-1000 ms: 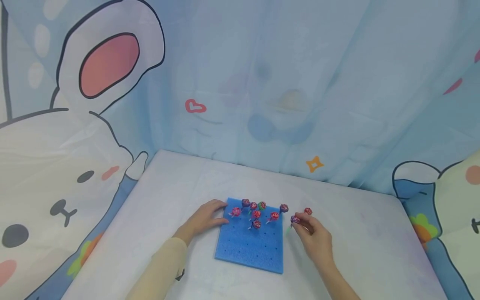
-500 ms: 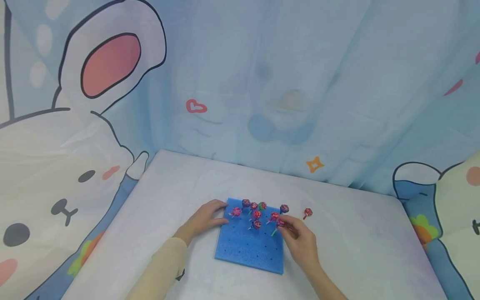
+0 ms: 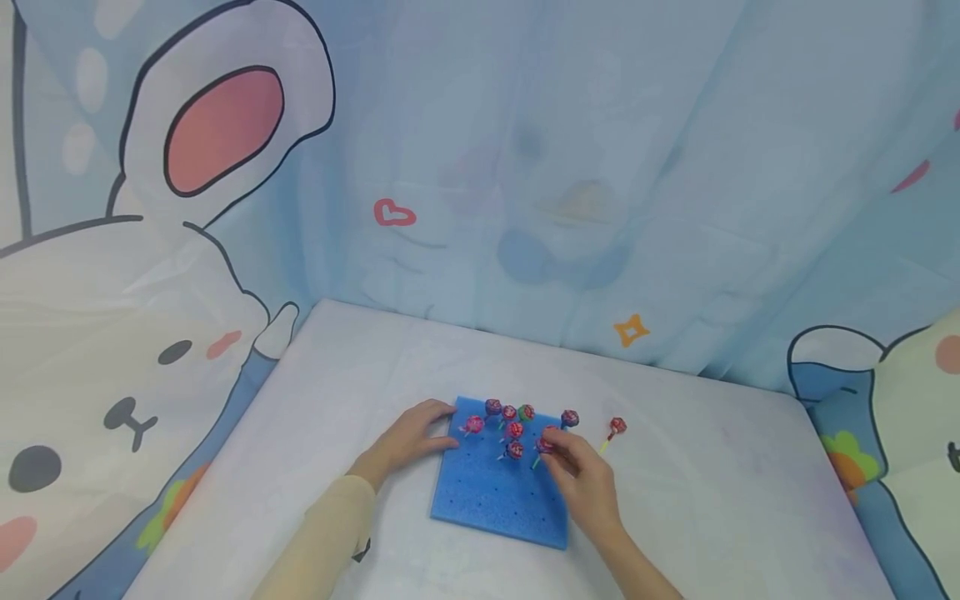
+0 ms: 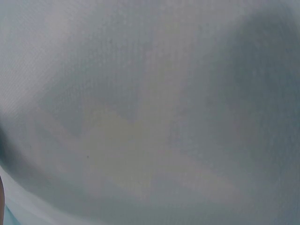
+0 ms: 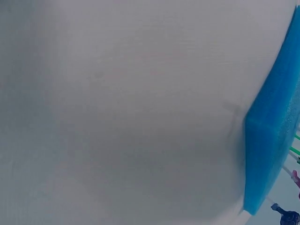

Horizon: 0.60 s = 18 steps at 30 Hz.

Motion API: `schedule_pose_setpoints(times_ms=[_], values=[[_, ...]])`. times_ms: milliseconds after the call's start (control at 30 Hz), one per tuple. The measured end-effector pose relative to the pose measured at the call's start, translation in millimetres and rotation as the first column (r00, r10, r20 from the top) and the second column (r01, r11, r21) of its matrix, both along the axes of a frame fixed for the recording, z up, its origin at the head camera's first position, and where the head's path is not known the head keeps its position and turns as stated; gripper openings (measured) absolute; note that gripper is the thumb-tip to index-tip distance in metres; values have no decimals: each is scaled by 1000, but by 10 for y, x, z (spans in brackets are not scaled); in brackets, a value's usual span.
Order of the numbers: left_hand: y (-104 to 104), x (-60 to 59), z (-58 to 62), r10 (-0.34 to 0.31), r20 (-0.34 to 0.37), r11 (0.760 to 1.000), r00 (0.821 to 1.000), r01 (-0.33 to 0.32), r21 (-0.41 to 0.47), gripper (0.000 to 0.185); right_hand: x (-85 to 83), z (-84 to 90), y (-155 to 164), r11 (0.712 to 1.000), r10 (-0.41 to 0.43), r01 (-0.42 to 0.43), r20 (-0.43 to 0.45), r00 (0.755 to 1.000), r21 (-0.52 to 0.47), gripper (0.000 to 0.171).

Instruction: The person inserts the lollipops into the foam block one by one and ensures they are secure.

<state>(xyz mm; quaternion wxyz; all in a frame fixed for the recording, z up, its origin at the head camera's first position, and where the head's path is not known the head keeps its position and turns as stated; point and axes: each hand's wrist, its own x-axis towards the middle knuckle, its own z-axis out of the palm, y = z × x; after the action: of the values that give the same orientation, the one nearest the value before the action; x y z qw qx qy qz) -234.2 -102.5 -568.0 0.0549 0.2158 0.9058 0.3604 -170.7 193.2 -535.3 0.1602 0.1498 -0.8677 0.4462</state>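
Observation:
A blue foam board (image 3: 487, 496) with rows of small holes lies on the white table (image 3: 315, 392). Several wrapped lollipops (image 3: 514, 430) stand in its far rows. My right hand (image 3: 581, 475) is over the board's right part and pinches a purple lollipop (image 3: 544, 446) by its green stick. My left hand (image 3: 411, 435) rests with its fingers on the board's far left corner. One more red lollipop (image 3: 616, 427) lies on the table to the right of the board. The right wrist view shows only the board's edge (image 5: 272, 140); the left wrist view shows blurred white cloth.
Cartoon-printed blue fabric (image 3: 525, 167) walls in the table at the back and on both sides. The table's cloth stretches bare to the left, to the right and in front of the board.
My right hand carried the purple lollipop leftward from the table beside the board to a spot over the board's right part. The left hand stayed put.

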Motion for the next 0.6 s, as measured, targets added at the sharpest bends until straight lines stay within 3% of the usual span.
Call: schedule_pose_setpoints(times_ms=[367,600], values=[[-1,5,6,6,15,1000,1000,-6,-5,61,-5,-45,-11,999,7,-5,-41,999,39,38],[-1,11,12,2,14,1000,1000,-2,-5,61,-1,-103,-17,1000,2,-3,9,1000,26,35]])
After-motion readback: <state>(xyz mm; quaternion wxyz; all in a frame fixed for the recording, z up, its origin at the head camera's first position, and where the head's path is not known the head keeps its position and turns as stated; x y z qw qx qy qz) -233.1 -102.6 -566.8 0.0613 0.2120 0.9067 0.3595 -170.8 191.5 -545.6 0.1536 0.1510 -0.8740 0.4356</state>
